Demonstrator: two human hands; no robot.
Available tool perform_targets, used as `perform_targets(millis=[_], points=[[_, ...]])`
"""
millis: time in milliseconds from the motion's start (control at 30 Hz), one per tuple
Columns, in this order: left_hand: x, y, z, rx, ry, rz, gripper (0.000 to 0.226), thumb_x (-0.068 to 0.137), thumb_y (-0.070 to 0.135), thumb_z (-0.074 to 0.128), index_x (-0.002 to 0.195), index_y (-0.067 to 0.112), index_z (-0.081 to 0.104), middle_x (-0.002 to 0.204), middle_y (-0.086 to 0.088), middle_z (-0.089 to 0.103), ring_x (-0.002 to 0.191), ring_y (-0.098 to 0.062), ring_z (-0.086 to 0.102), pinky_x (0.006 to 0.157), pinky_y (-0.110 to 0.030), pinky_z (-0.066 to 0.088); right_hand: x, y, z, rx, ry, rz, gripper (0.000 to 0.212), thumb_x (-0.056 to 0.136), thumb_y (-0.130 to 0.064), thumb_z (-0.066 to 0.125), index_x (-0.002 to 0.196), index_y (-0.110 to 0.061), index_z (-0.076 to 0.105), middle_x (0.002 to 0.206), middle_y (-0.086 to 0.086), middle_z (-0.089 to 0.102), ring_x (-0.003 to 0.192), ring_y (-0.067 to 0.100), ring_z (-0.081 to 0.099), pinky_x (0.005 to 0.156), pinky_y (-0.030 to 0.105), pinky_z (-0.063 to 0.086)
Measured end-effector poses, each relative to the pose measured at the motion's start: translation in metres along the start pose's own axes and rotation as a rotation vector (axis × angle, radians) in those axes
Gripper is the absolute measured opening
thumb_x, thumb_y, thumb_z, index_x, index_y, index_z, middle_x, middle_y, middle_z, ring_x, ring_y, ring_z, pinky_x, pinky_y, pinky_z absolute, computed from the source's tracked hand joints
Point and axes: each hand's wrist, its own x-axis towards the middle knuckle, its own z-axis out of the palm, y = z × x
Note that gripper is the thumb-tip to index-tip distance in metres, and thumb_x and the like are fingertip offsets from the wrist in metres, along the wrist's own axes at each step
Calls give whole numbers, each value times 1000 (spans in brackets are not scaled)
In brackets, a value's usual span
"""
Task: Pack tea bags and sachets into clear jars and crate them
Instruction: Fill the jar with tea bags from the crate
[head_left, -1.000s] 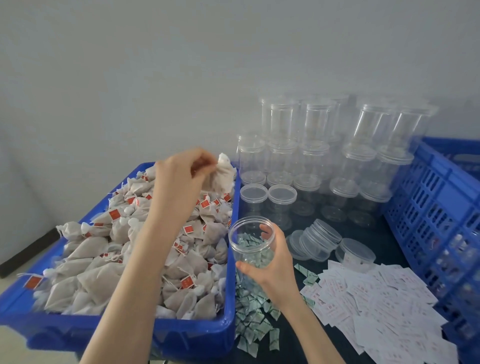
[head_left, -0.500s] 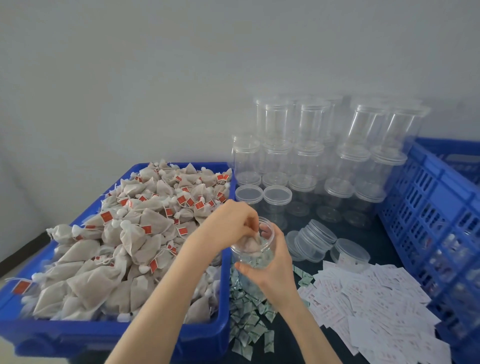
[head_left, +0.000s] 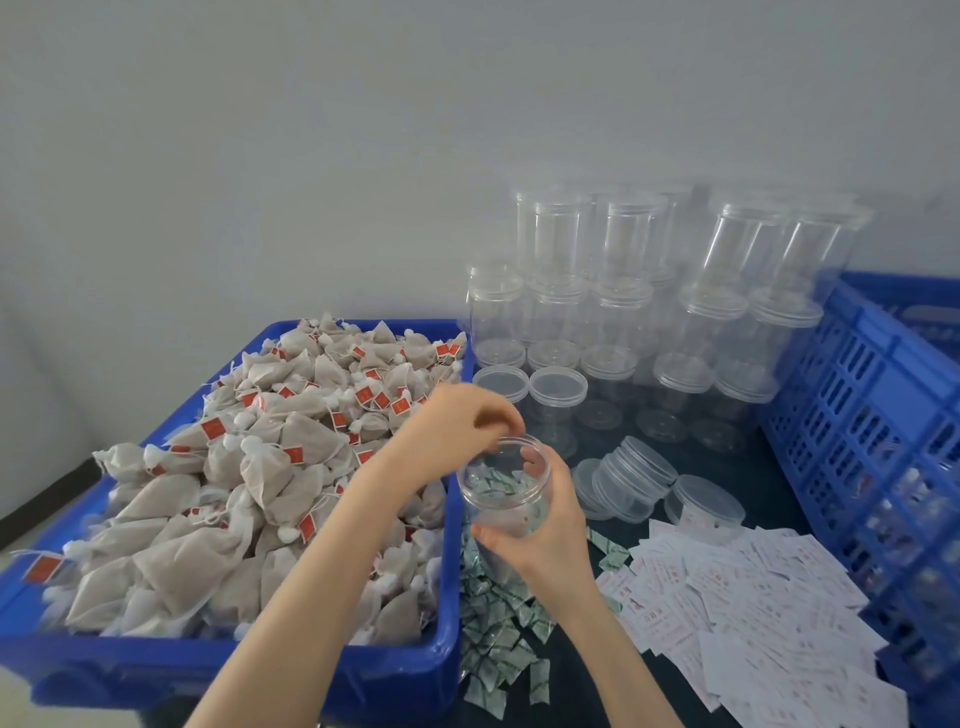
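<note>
At the bottom of the frame my two forearms run up toward the centre, and between them, on the dark table (head_left: 727, 452), lies a spill of small green-and-white sachets (head_left: 496, 639), kept close so I can reach them without stretching. Just above that, my right hand (head_left: 545, 535) wraps around the lower wall of the open clear jar (head_left: 506, 483), thumb and fingers curled on it, holding it off the table and tipped a little toward me so the mouth faces my other hand. My left hand (head_left: 457, 423) hovers over the rim with its fingertips bunched and pointing down into the mouth; whether they pinch anything I cannot tell. Inside the jar I can only make out pale shapes, some of them probably sachets seen through the wall. To the lower right, white paper slips (head_left: 753, 613) are fanned out. Left of centre, the blue bin (head_left: 363, 675) is heaped with tea bags (head_left: 249, 467) bearing red tags, set hard against my working spot. Beyond the jar lie loose lids (head_left: 634, 483), then stacked empty jars (head_left: 623, 312) against the wall, with the blue slatted crate (head_left: 872, 441) at the right edge, waiting for filled ones.
</note>
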Motion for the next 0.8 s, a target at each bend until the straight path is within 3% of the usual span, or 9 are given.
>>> perform_targets(millis=[67, 100, 167, 233, 333, 433, 533, 667, 800], points=[[4, -23, -2, 73, 278, -149, 23, 92, 11, 57, 99, 28, 71, 91, 14, 70, 80, -3, 64, 79, -23, 54, 0, 0, 0, 6, -5, 25, 89, 57, -31, 89, 130, -50, 42, 132, -24, 51, 128, 0, 48, 101, 20, 43], [6, -36, 0, 170, 307, -255, 23, 94, 11, 55, 109, 23, 68, 101, 7, 70, 86, -8, 64, 80, -26, 53, 0, -1, 1, 7, -6, 37, 89, 57, -31, 88, 130, -49, 41, 132, -23, 51, 127, -1, 47, 99, 19, 44], [7, -58, 8, 347, 119, -461, 31, 93, 13, 54, 123, 17, 59, 118, -5, 65, 101, -20, 63, 84, -31, 51, 0, -2, 2, -6, -5, 44, 87, 57, -29, 87, 129, -50, 41, 130, -26, 50, 124, -4, 48, 92, 13, 45], [4, -69, 19, 385, -108, -558, 32, 88, 18, 57, 119, 14, 60, 117, -7, 64, 102, -24, 62, 83, -35, 51, 0, -3, 2, -14, -2, 37, 86, 58, -26, 88, 128, -49, 42, 127, -26, 51, 122, -4, 49, 88, 8, 43], [0, -76, 26, 420, -115, -559, 12, 86, 21, 60, 93, 14, 65, 99, -6, 65, 88, -25, 62, 72, -33, 50, -2, -4, 2, -22, -1, 18, 87, 61, -20, 90, 131, -41, 44, 129, -19, 53, 124, 0, 49, 97, 14, 41], [-1, -78, 23, 486, -29, -538, 12, 91, 16, 56, 97, 16, 66, 98, -4, 66, 86, -23, 62, 72, -32, 50, -4, -5, 1, -19, 1, 24, 86, 60, -22, 89, 130, -44, 43, 129, -21, 52, 124, -2, 48, 95, 14, 41], [-2, -72, 11, 438, 85, -494, 12, 92, 18, 55, 89, 20, 66, 85, 1, 62, 84, -22, 64, 67, -30, 45, -4, -4, 1, -7, 1, 58, 86, 58, -28, 88, 127, -50, 42, 128, -22, 52, 122, -4, 49, 94, 15, 42], [-10, -54, -14, 369, 237, -428, 16, 94, 17, 55, 103, 20, 68, 88, 1, 62, 79, -18, 59, 70, -29, 47, -5, 0, 0, -3, -16, 77, 92, 57, -31, 91, 132, -47, 41, 134, -19, 51, 126, -2, 47, 103, 24, 43], [-21, -22, -43, 313, 346, -247, 24, 93, 7, 54, 103, 18, 72, 96, -1, 70, 90, -18, 64, 74, -20, 41, -3, 2, 2, -23, -26, 72, 97, 56, -36, 91, 138, -39, 40, 136, -14, 51, 129, 6, 48, 110, 38, 44]])
